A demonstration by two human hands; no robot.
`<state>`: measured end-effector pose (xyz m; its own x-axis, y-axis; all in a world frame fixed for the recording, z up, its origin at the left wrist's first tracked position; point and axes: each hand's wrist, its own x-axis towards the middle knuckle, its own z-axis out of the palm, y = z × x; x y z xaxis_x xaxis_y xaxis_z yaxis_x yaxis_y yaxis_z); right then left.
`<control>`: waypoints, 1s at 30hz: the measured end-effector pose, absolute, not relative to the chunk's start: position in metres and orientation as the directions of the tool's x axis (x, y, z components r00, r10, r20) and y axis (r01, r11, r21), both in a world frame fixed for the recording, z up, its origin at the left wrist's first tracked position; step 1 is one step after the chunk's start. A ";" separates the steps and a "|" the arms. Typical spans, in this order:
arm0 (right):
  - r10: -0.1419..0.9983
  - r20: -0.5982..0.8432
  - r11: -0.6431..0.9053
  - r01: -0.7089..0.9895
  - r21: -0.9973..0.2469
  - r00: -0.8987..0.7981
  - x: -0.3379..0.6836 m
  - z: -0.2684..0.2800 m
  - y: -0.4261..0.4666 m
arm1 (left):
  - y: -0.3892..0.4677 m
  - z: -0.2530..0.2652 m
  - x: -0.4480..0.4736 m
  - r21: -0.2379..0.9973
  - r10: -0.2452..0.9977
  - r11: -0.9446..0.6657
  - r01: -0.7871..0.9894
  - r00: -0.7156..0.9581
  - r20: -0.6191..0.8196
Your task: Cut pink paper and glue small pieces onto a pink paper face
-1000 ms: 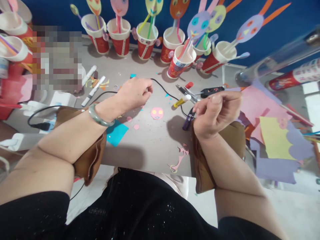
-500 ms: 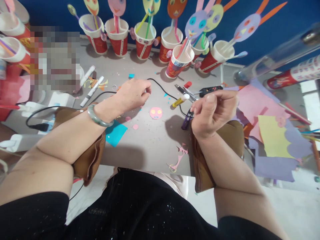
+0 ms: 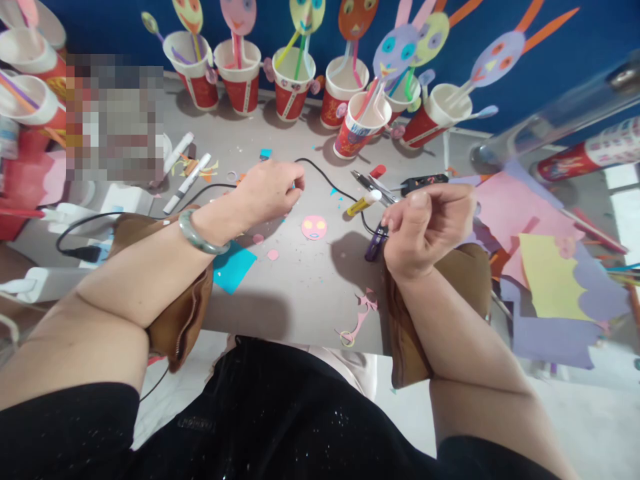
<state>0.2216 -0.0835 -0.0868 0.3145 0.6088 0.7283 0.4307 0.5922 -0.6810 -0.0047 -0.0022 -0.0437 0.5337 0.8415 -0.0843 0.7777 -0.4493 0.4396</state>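
Note:
A small round pink paper face with yellow eyes lies flat on the grey table, between my two hands. To its upper left, my left hand hovers with bent fingers and thumb close together; whatever they may hold is hidden. My right hand is curled, palm side partly toward me, thumb against the bent fingers, and I cannot make out anything in it. Beside the right hand are a yellow marker with a white cap and a dark purple tool. Blue paper lies below my left wrist.
Red and white paper cups with straws and paper faces stand along the blue wall. Brown cushions lie under both forearms. A black cable crosses the table. Coloured paper sheets pile up at right; pink scraps lie near the front edge.
The whole view has shifted slightly. Both hands keep almost the same pose and place, and the pink paper face still lies between them.

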 end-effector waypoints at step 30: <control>0.648 0.709 0.562 0.455 -0.691 0.277 0.221 -0.088 -0.087 | -0.003 -0.042 -0.005 0.422 0.848 -0.438 0.794 0.521 -0.100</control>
